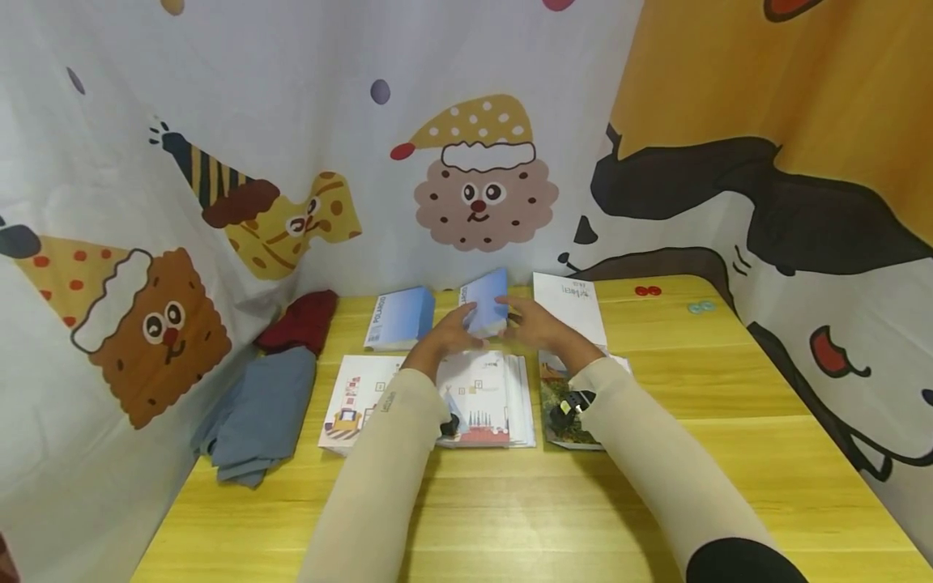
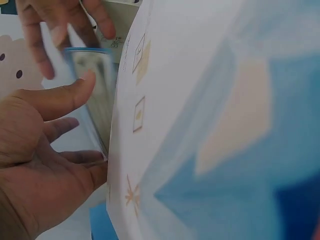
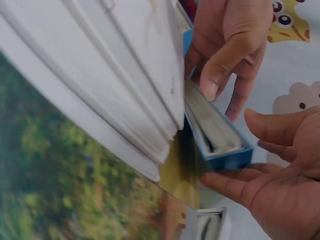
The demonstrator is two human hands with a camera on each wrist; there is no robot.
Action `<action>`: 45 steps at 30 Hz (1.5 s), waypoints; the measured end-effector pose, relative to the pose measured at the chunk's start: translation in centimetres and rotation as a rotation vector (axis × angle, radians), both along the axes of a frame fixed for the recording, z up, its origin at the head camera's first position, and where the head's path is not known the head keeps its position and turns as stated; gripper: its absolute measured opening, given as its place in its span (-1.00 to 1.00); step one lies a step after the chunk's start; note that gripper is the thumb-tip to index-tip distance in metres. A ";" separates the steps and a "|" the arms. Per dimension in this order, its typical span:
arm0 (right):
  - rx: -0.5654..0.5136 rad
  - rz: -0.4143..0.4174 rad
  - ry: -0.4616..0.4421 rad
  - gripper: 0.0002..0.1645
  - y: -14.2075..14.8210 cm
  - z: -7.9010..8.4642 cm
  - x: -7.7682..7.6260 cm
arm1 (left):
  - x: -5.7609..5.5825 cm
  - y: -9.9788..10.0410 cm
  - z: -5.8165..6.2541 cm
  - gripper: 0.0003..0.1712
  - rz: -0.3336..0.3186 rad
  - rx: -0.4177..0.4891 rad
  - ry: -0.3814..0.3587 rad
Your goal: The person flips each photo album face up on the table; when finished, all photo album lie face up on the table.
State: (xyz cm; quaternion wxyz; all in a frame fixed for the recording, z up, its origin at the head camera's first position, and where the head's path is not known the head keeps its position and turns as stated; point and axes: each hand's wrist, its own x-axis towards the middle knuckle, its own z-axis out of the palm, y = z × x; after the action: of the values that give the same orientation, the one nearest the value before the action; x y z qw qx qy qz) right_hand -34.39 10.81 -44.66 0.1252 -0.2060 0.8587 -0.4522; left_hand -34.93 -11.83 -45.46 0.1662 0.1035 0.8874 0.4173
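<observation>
A blue photo album (image 1: 487,300) with POLAROID lettering stands tilted between both hands at the back of the table. My left hand (image 1: 446,334) holds its near left side, the thumb over the pale page edges in the left wrist view. On the other side, my right hand (image 1: 538,324) has loosely bent, spread fingers at the album's end; in the right wrist view the fingers (image 3: 232,187) lie by the blue corner, the thumb apart from it. White illustrated albums (image 1: 477,397) are below the hands. Under the right wrist is an album with a green landscape cover (image 1: 568,413).
Another blue album (image 1: 402,317) lies at the back left, a white album (image 1: 572,309) at the back right. An album with a crane picture (image 1: 357,397) is nearer. Grey cloth (image 1: 266,409) and dark red cloth (image 1: 302,322) lie left; red (image 1: 648,291) and teal buttons (image 1: 701,307) lie right.
</observation>
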 end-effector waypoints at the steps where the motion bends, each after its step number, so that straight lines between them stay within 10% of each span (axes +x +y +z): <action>1: -0.026 0.007 0.009 -0.08 0.1 0.1 0.0 | 0.0 0.0 0.0 0.16 -0.005 0.016 0.005; 15: -0.221 0.047 0.092 -0.11 0.3 1.0 -0.3 | -0.3 0.8 0.1 0.27 -0.029 0.329 -0.015; 23: -0.214 0.119 0.058 -0.04 -0.9 0.0 -0.4 | -0.3 -0.1 0.8 0.28 0.111 0.437 0.067; 45: 0.009 0.042 -0.050 0.03 1.0 0.2 -0.1 | -1.4 -2.2 -0.2 -0.10 0.191 0.016 0.127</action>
State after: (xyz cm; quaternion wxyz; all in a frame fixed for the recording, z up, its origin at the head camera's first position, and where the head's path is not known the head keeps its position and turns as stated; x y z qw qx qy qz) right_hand -34.50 11.82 -44.48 0.1571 -0.2119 0.8529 -0.4506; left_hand -36.29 -13.99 -45.64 0.0684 0.0460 0.8986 0.4309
